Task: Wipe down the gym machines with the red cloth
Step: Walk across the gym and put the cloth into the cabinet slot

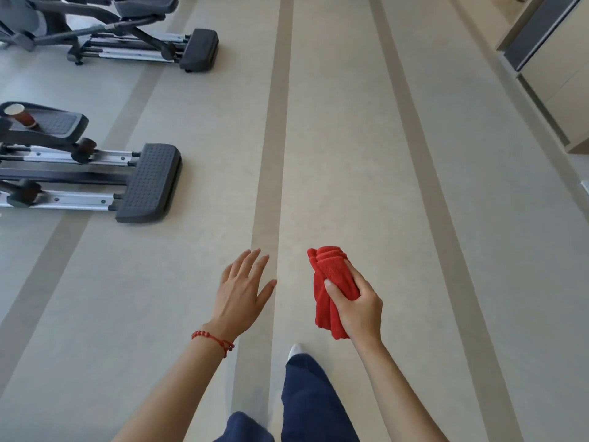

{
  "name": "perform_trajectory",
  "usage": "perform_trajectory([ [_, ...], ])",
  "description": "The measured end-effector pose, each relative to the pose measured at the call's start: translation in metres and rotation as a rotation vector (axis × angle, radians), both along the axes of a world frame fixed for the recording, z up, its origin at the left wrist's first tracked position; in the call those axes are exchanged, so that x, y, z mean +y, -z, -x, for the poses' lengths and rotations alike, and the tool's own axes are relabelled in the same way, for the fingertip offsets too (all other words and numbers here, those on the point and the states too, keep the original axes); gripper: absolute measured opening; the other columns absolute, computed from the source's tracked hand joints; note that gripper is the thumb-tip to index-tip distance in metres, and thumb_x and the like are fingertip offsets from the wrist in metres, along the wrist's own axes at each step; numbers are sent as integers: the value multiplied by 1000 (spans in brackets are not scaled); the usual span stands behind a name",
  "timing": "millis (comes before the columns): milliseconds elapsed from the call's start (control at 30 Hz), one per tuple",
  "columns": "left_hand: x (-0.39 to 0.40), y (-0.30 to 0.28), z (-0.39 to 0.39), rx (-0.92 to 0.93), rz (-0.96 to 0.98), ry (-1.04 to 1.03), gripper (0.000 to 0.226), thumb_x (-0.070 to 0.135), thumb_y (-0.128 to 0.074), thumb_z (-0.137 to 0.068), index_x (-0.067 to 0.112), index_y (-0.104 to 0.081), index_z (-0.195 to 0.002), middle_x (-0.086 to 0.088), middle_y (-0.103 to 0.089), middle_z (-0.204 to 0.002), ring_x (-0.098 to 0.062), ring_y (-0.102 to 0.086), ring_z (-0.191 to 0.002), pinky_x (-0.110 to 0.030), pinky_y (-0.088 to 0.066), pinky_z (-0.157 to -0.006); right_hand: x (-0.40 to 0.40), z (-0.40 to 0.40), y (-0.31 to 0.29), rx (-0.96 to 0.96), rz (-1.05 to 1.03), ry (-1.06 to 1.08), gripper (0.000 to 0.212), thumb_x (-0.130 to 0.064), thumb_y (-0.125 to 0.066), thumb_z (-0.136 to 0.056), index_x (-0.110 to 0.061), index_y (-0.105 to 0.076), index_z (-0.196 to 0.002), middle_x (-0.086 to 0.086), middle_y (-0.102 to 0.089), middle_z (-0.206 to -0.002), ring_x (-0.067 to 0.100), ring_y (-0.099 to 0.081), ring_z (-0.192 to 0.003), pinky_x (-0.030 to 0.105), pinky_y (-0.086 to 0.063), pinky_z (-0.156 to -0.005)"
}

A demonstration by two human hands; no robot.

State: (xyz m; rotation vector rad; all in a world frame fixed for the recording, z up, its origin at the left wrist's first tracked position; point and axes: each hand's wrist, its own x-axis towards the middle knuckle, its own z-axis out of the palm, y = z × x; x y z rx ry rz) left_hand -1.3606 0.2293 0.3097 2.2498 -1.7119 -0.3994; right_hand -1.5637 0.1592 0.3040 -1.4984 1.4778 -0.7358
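My right hand (pixel 358 309) grips the bunched red cloth (pixel 330 275), fingers and thumb curled round its middle, above the bare floor. To its left, my left hand (pixel 242 290) hangs with straight, spread fingers and holds nothing; a red bead bracelet circles its wrist. Two gym machines stand at the left. The nearer elliptical (pixel 146 183) shows its dark rear foot and silver rails. The farther elliptical (pixel 197 49) is at the top left. Both hands are well away from the machines.
A paper cup (pixel 20 114) sits on the nearer machine's pedal. The beige floor (pixel 350 154) has darker stripes running away from me. Light cabinets (pixel 557 74) line the right edge. My legs in dark blue trousers (pixel 312 400) are below, one foot forward.
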Motion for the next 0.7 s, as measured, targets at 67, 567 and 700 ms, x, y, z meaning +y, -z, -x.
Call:
perform_trajectory([
  [67,-34,-1,-2,6,1,-12,53,42,-46,-93,13,-42,-137,-10,-41,-144,-30,-31,-135,-44,-26,-109,-37,-2,-2,5,-1,-17,52,-46,-67,-78,-39,-51,-127,-12,-60,-96,0,-57,-88,12,-41,-76],
  [567,-278,8,-82,-13,-19,-8,52,42,-47,-93,13,-42,-136,-10,-41,-144,-30,-34,-133,-45,-28,-108,-283,-81,2,-5,0,-4,51,-42,-69,-77,-40,-52,-125,-12,-62,-98,-3,-59,-90,11,-42,-77],
  [700,-357,2,-122,-5,-25,11,54,45,-40,-94,15,-38,-139,-8,-37,-147,-28,-30,-136,-43,-24,-111,-357,-123,0,-12,10,15,51,-43,-69,-77,-41,-53,-125,-17,-60,-95,-9,-57,-88,8,-41,-75],
])
